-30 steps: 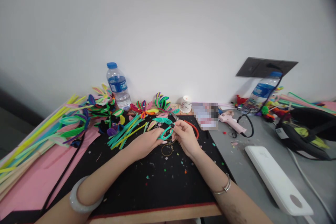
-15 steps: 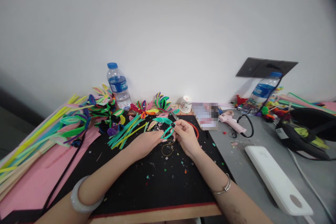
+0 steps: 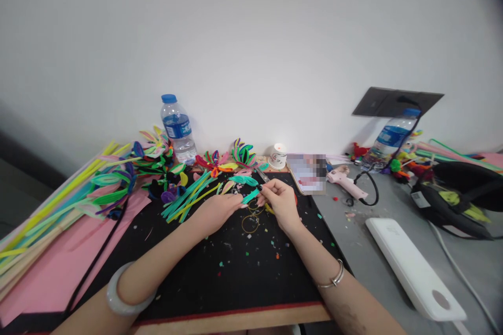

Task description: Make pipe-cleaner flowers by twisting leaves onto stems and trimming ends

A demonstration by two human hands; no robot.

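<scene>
The table (image 3: 377, 230) spans the lower half of the frame, with a black mat (image 3: 220, 277) at lower centre, a bundle of pipe cleaners (image 3: 43, 214) at the left edge, a white power strip (image 3: 412, 272) at lower right, a water bottle (image 3: 177, 128) left of centre and a pink glue gun (image 3: 343, 180) right of centre. At the centre of the frame, above the mat, the left hand (image 3: 216, 211) and right hand (image 3: 278, 200) meet, both with fingers curled closed, pinching opposite ends of one teal pipe cleaner piece (image 3: 250, 197). A small wire ring (image 3: 250, 223) lies on the mat just below the hands
</scene>
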